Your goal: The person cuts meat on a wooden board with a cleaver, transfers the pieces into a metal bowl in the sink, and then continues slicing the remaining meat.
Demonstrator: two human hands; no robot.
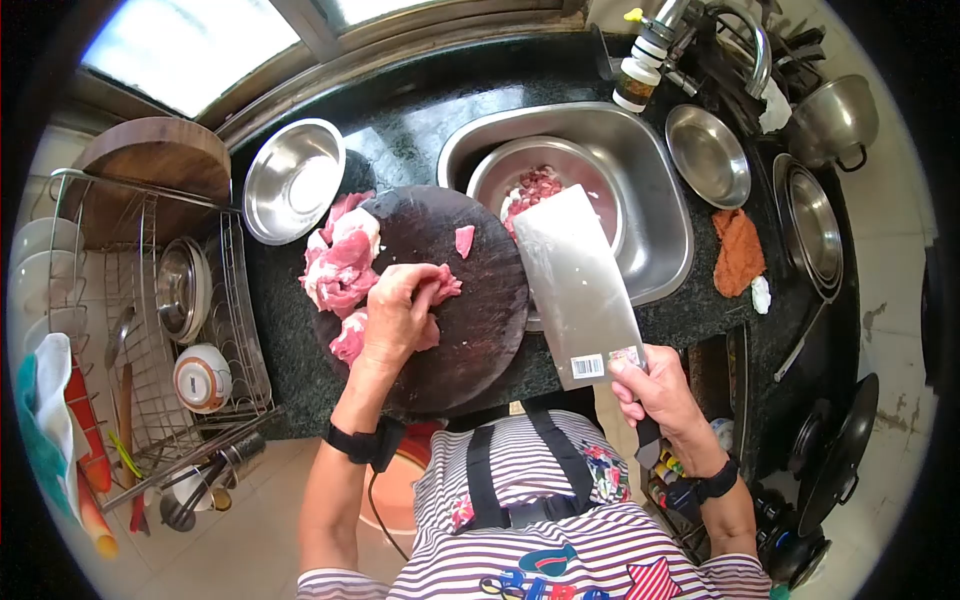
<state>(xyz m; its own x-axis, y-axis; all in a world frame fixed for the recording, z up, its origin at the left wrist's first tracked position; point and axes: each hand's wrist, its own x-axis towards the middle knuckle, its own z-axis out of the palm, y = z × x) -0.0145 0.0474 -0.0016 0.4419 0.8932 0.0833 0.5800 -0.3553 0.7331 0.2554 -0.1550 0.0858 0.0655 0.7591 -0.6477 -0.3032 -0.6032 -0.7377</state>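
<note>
Pink meat (345, 258): raw and moist-looking, streaked with white fat, it is lying in soft folds along the left side of a dark round chopping board (480, 330); the pieces are overlapping too much for me to count.
Loose slice (465, 241): one, small and smooth, is resting by itself on the upper part of the board.
Left hand (405, 305): thumb and fingers are drawing narrowly together, pinching one ragged bit (446, 283) of meat over the board.
Right hand (658, 392): wrapping round the handle of one cleaver (580, 285), whose broad steel blade is slanting up in front of the sink (655, 225).
Chopped bits (530, 190): red and white, many, they are sitting in one steel bowl (598, 178) inside the one sink; the blade is hiding some.
Other steelware: one basin (293, 180) is standing left of the sink, one dish (708, 155) right of it, both on the dark stone desk (400, 125).
Cloth (738, 252): one, orange-brown, is lying crumpled below the dish.
</note>
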